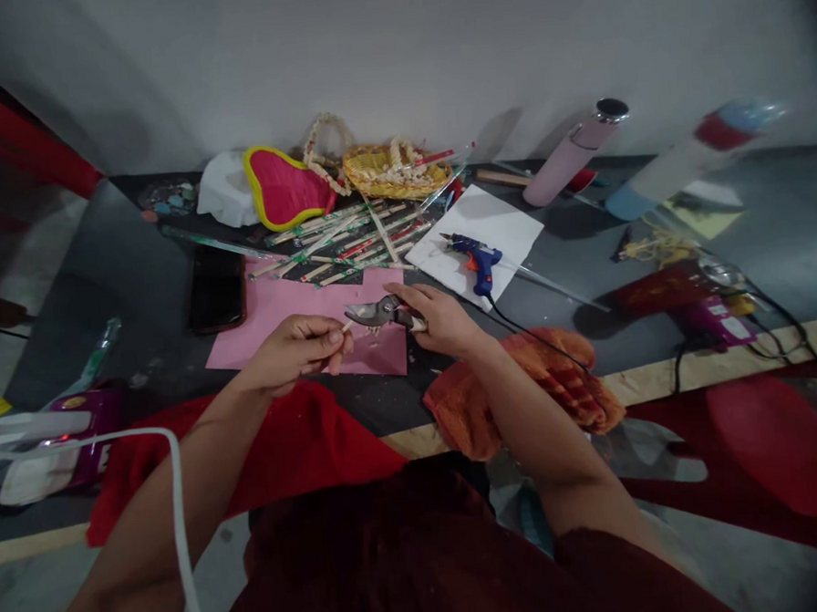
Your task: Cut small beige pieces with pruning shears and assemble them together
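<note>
In my right hand (pixel 440 318) is a pair of pruning shears (pixel 373 312), its blades pointing left. My left hand (pixel 301 350) pinches a thin pale stick (pixel 347 327), whose short end pokes out close to the blades. Whether blade and stick touch, I cannot tell. Beneath both hands lies pink paper (pixel 278 304) with small pale bits scattered on it. Just beyond the paper, several wrapped chopsticks (pixel 350 236) are heaped in a loose pile.
A blue glue gun (pixel 475 259) rests on white paper (pixel 514 223), its cord running over an orange towel (pixel 522 382). A phone (pixel 217 287) lies left. Behind stand a yellow basket (pixel 374 175), a pink flask (pixel 571 156) and another bottle (pixel 675 169). Red cloth (pixel 285 449) covers the front edge.
</note>
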Available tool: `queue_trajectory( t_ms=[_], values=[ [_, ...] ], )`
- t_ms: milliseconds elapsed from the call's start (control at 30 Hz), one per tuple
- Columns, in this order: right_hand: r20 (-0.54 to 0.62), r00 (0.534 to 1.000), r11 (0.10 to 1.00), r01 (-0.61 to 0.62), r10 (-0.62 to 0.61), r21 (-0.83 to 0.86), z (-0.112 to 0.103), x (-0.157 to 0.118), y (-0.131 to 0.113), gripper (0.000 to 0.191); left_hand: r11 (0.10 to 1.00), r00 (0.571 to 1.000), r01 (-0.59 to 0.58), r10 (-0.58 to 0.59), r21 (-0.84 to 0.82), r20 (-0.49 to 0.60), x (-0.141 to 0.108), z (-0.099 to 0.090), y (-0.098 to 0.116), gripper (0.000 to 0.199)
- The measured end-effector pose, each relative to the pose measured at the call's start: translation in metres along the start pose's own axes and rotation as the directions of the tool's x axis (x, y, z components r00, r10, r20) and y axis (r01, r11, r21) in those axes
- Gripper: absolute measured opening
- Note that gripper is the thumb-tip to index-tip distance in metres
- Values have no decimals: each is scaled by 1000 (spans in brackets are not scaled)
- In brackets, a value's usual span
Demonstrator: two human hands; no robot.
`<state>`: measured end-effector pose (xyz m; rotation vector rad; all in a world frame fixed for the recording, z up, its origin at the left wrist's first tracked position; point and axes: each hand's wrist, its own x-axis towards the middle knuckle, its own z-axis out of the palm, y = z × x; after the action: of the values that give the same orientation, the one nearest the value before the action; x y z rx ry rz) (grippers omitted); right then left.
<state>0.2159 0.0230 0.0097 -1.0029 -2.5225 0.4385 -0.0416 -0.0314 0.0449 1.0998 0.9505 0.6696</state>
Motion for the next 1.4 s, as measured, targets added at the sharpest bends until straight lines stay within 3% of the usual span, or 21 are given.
queue_trajectory(
  t_ms=[133, 267, 367, 467, 533, 600, 700, 767, 833, 933, 1067, 1133, 1300, 1400],
  values=[
    [16, 997, 996, -77, 77, -42, -1, -1, -8, 56, 993, 999, 31, -34, -116, -27, -1, -1, 2, 29],
    [37, 992, 991, -116, 119, -62, -1, -1, -10, 53, 996, 999, 21, -25, -89, -45, 1, 0, 2, 28],
    [32, 987, 985, -156, 159, -80, 2, 0, -7, 56, 990, 979, -86, 105, 110, -177, 6, 2, -3, 27],
    [18, 982, 978, -187, 189, -93, 5, 0, -5, 59, 893, 889, -133, 299, 429, -348, 10, 5, -9, 25],
    [23, 984, 981, -173, 175, -92, 4, 0, -4, 62, 803, 841, -139, 405, 580, -358, 10, 7, -11, 24],
    [32, 990, 987, -136, 139, -83, 2, 0, -3, 63, 755, 834, -169, 452, 633, -317, 8, 8, -10, 24],
    [35, 996, 995, -77, 79, -65, -4, 0, 0, 69, 847, 908, -190, 344, 496, -240, 4, 8, -7, 24],
    [34, 998, 997, -43, 45, -58, -7, 0, 2, 74, 943, 964, -149, 205, 297, -169, 2, 8, -5, 26],
    [28, 1000, 999, 0, 2, -46, -8, 0, 3, 79, 992, 993, -74, 83, 104, -82, 0, 8, -4, 30],
    [25, 997, 997, 78, -78, -14, -6, -1, 2, 85, 995, 996, 54, -47, -89, 80, -1, 11, -5, 34],
    [41, 991, 992, 124, -125, 28, -2, -1, 0, 84, 965, 965, 151, -97, -214, 243, -3, 12, -4, 37],
    [45, 995, 996, 86, -87, 17, -2, -2, -1, 80, 965, 975, 142, -98, -222, 198, -3, 11, -3, 36],
    [53, 992, 990, -110, 115, -84, -3, -1, -8, 61, 978, 998, 47, -56, -203, -41, 0, 7, 0, 28],
    [71, 969, 961, -223, 237, -167, -1, 0, -13, 53, 998, 966, -63, 61, 0, -251, 5, 9, -3, 28]
  ],
)
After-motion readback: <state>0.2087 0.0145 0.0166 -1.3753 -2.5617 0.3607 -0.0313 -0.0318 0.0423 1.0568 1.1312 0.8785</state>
